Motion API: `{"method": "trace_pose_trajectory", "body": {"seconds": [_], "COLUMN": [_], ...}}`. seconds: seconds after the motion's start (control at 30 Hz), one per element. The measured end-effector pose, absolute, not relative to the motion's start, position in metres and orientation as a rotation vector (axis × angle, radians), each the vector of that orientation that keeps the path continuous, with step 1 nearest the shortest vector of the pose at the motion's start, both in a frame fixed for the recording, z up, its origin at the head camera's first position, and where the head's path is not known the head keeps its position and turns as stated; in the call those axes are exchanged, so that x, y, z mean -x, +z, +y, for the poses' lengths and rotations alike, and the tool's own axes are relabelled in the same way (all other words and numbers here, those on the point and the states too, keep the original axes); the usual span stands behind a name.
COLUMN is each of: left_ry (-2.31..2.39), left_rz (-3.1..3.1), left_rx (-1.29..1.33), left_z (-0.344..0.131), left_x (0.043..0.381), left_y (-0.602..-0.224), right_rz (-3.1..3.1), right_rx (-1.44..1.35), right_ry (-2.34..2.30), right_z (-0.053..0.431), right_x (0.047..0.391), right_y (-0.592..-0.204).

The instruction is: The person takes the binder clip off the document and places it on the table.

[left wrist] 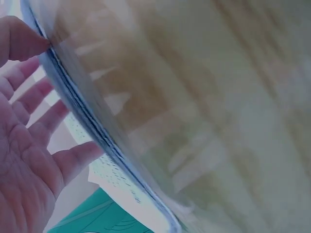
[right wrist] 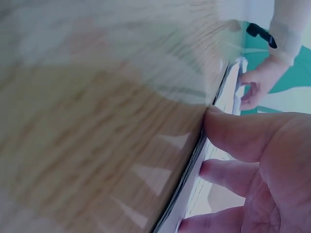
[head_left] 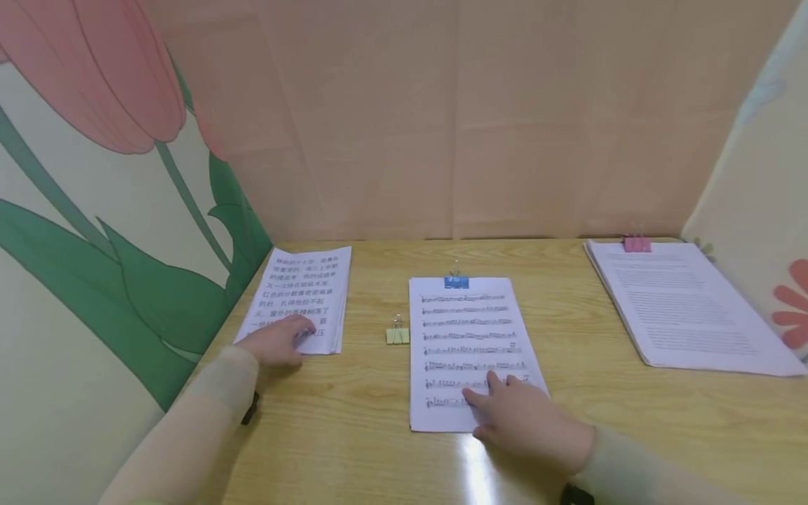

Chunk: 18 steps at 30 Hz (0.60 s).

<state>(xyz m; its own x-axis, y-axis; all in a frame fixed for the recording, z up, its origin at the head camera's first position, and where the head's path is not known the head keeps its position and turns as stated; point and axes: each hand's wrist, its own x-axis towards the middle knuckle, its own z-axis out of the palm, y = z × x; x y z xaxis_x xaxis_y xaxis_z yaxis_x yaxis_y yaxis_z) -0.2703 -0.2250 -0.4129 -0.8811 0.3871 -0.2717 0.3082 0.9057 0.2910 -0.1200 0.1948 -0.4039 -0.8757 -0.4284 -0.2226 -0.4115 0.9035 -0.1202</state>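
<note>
At the left of the table, my left hand (head_left: pixel 274 341) rests on the lower part of a stack of sheets with large printed characters (head_left: pixel 306 287). The left wrist view shows its fingers spread, with fingertips touching the stack's edge. My right hand (head_left: pixel 533 424) lies over the lower right corner of a stack of sheet music (head_left: pixel 463 330), fingers spread on the page. In the right wrist view its thumb (right wrist: pixel 233 133) touches the paper edge. A blue binder clip (head_left: pixel 456 282) grips the music's top edge. Beside the music's left edge is a loose yellow binder clip (head_left: pixel 398 337).
On the right of the wooden table (head_left: pixel 341 421) lies a thicker stack of printed pages (head_left: pixel 694 308), with a pink binder clip (head_left: pixel 637 244) at its top. A pinkish cloth (head_left: pixel 442 126) hangs behind, and a flower-patterned wall (head_left: pixel 57 337) borders the left side.
</note>
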Motion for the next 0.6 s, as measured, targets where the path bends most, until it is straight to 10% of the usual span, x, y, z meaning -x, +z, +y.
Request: {"method": "trace_pose_trajectory", "body": {"seconds": [0.6], "left_ry": [0.77], "left_rz": [2.623], "left_rx": [-0.518], "left_z": [-0.072], "left_x": [0.324], "left_y": [-0.377], "right_rz": [2.839], "right_rx": [0.671], "right_ry": [-0.119], "right_z": [0.198], "right_x": [0.121], "right_y": [-0.406]}}
